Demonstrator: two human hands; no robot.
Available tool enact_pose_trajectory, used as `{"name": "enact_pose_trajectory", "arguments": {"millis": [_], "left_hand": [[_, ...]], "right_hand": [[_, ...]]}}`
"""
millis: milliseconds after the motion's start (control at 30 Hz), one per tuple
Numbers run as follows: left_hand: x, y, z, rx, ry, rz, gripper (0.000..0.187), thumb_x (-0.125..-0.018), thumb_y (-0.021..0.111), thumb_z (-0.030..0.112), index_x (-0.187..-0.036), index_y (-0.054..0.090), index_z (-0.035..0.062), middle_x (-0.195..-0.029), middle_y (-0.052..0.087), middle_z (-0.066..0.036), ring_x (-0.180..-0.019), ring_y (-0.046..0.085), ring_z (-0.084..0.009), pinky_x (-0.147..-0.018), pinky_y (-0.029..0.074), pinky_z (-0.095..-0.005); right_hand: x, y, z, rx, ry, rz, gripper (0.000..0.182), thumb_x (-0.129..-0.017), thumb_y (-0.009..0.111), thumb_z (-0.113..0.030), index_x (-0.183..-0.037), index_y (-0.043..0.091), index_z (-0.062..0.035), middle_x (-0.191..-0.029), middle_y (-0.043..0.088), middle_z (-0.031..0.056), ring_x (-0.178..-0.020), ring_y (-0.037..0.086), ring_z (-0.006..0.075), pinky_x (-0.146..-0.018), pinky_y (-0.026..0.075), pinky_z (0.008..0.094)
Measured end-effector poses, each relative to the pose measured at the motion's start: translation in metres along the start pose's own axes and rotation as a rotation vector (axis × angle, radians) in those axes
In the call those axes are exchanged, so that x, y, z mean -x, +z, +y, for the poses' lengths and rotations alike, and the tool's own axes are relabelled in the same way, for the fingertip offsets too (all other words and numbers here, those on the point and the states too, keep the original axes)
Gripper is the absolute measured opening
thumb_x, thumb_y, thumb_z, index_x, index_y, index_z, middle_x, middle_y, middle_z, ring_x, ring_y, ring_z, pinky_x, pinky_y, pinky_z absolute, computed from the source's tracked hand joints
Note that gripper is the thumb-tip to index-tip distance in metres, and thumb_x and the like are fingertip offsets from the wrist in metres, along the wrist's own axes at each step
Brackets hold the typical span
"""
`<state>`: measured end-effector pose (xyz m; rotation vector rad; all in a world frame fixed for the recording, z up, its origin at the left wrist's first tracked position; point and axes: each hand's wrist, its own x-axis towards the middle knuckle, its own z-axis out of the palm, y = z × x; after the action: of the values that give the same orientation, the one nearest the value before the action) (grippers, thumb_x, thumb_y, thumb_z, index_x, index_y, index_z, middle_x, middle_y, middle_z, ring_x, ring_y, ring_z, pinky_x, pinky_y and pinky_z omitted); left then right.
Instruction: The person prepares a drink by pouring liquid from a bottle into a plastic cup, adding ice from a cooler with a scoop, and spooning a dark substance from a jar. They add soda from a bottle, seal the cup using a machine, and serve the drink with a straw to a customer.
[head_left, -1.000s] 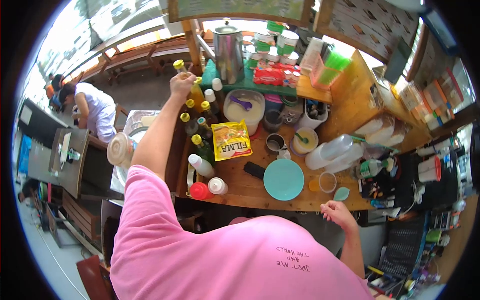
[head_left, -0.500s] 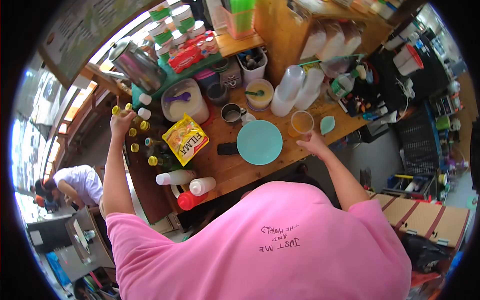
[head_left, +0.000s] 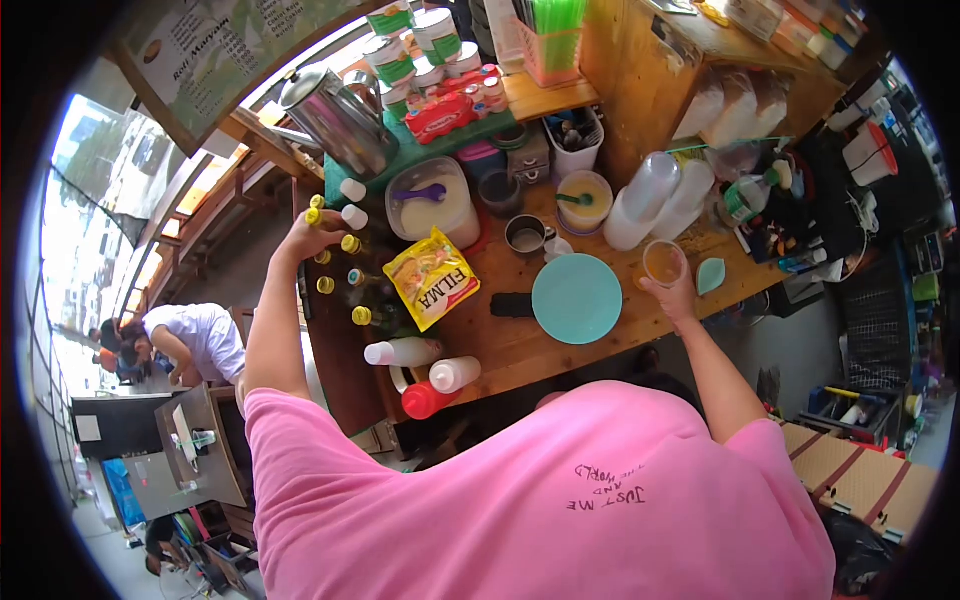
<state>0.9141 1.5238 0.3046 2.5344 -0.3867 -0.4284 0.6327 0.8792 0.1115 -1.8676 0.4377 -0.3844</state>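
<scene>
My left hand [head_left: 312, 238] reaches to the far left table edge, its fingers closed round the neck of a yellow-capped bottle [head_left: 313, 216]. Several more bottles with yellow caps [head_left: 351, 244] stand close beside it. In my right hand [head_left: 676, 297] is a clear plastic cup [head_left: 662, 262] with some amber liquid in it, held over the right part of the table. A small teal leaf-shaped dish [head_left: 711, 275] lies just right of that cup. Between my hands sit a round turquoise lid or plate [head_left: 577, 299], a metal mug [head_left: 525, 235] and a yellow Filma packet [head_left: 433, 280].
A tub of white contents with a purple scoop [head_left: 433, 215] and a tub with a green spoon [head_left: 584, 203] stand behind. Stacked plastic cups [head_left: 643, 200] lean at right. Squeeze bottles [head_left: 455, 374] line the front left. A metal pitcher [head_left: 340, 120] and cans [head_left: 437, 37] stand at back.
The whole view has shifted, so the table appears farther right. My left hand, with the yellow-capped bottle, has moved slightly relative to the other bottles. My right hand still holds the cup.
</scene>
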Motion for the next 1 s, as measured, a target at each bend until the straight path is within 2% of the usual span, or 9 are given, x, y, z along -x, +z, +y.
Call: {"name": "enact_pose_trajectory", "arguments": {"millis": [233, 467, 600, 633, 700, 767, 833, 933, 1000], "left_hand": [[-0.017, -0.001, 0.002, -0.238, 0.020, -0.235, 0.030, -0.092, 0.069, 0.021, -0.119, 0.073, 0.0099, -0.105, 0.076, -0.010, -0.098, 0.070, -0.0215, -0.090, 0.054, -0.0384], [-0.031, 0.008, -0.015, -0.177, -0.067, -0.254, 0.032, -0.090, 0.071, 0.017, -0.119, 0.073, 0.0043, -0.105, 0.075, -0.004, -0.099, 0.068, -0.0163, -0.089, 0.054, -0.0357], [-0.032, 0.010, -0.015, -0.207, -0.052, -0.238, 0.025, -0.094, 0.071, 0.021, -0.110, 0.075, 0.0029, -0.088, 0.071, -0.002, -0.075, 0.063, -0.0145, -0.067, 0.051, -0.0358], [-0.035, 0.008, -0.015, -0.175, -0.173, -0.251, 0.031, -0.087, 0.073, 0.009, -0.117, 0.075, 0.0030, -0.110, 0.077, -0.008, -0.103, 0.070, -0.0184, -0.092, 0.054, -0.0366], [-0.041, 0.007, -0.050, -0.093, -0.140, -0.143, 0.028, -0.084, 0.071, 0.005, -0.111, 0.078, 0.0040, -0.099, 0.078, -0.006, -0.091, 0.072, -0.0176, -0.081, 0.056, -0.0350], [-0.030, 0.007, -0.019, -0.202, -0.050, -0.121, 0.027, -0.080, 0.072, 0.003, -0.106, 0.079, 0.0048, -0.086, 0.074, -0.003, -0.076, 0.067, -0.0139, -0.071, 0.055, -0.0333], [-0.023, 0.006, -0.006, -0.140, -0.151, -0.135, 0.025, -0.079, 0.073, 0.003, -0.103, 0.080, 0.0051, -0.081, 0.072, -0.001, -0.071, 0.064, -0.0127, -0.066, 0.053, -0.0322], [-0.019, 0.000, -0.012, -0.331, 0.076, -0.013, 0.025, -0.076, 0.074, 0.006, -0.100, 0.077, 0.0019, -0.075, 0.069, -0.002, -0.070, 0.062, -0.0118, -0.064, 0.052, -0.0328], [0.000, -0.001, 0.017, -0.252, 0.024, 0.020, 0.034, -0.078, 0.071, 0.004, -0.111, 0.074, -0.0004, -0.078, 0.069, -0.003, -0.073, 0.063, -0.0115, -0.063, 0.052, -0.0313]], "right_hand": [[-0.002, -0.009, 0.014, -0.016, 0.026, -0.055, 0.099, -0.072, 0.095, -0.029, -0.151, 0.042, 0.0000, -0.145, 0.054, 0.0167, -0.139, 0.050, 0.0287, -0.117, 0.038, 0.0410], [0.009, -0.034, 0.006, 0.010, -0.008, -0.118, 0.101, -0.071, 0.094, -0.037, -0.150, 0.044, -0.0007, -0.142, 0.057, 0.0169, -0.135, 0.054, 0.0274, -0.112, 0.044, 0.0408], [0.020, -0.046, 0.001, -0.029, -0.046, -0.134, 0.097, -0.070, 0.096, -0.031, -0.148, 0.047, -0.0035, -0.137, 0.061, 0.0136, -0.132, 0.057, 0.0246, -0.108, 0.047, 0.0385], [0.024, -0.050, -0.003, -0.026, -0.032, -0.099, 0.097, -0.070, 0.096, -0.031, -0.148, 0.047, -0.0035, -0.137, 0.061, 0.0136, -0.132, 0.057, 0.0246, -0.108, 0.047, 0.0385], [0.033, -0.058, -0.014, -0.177, 0.051, -0.179, 0.096, -0.070, 0.096, -0.029, -0.148, 0.047, -0.0039, -0.135, 0.062, 0.0119, -0.131, 0.057, 0.0250, -0.106, 0.048, 0.0375], [0.039, -0.065, -0.016, -0.131, 0.024, -0.171, 0.095, -0.070, 0.096, -0.029, -0.148, 0.048, -0.0038, -0.136, 0.062, 0.0118, -0.130, 0.058, 0.0248, -0.106, 0.048, 0.0369], [0.045, -0.076, -0.020, -0.079, -0.008, -0.173, 0.094, -0.070, 0.096, -0.029, -0.147, 0.048, -0.0037, -0.136, 0.062, 0.0116, -0.129, 0.058, 0.0245, -0.106, 0.049, 0.0363], [0.056, -0.100, -0.034, -0.048, -0.071, -0.205, 0.094, -0.070, 0.096, -0.030, -0.147, 0.048, -0.0038, -0.138, 0.062, 0.0113, -0.129, 0.059, 0.0236, -0.107, 0.048, 0.0355], [0.066, -0.124, -0.044, -0.132, -0.116, -0.266, 0.093, -0.070, 0.095, -0.030, -0.146, 0.049, -0.0036, -0.139, 0.061, 0.0118, -0.130, 0.059, 0.0240, -0.109, 0.047, 0.0361]]}}
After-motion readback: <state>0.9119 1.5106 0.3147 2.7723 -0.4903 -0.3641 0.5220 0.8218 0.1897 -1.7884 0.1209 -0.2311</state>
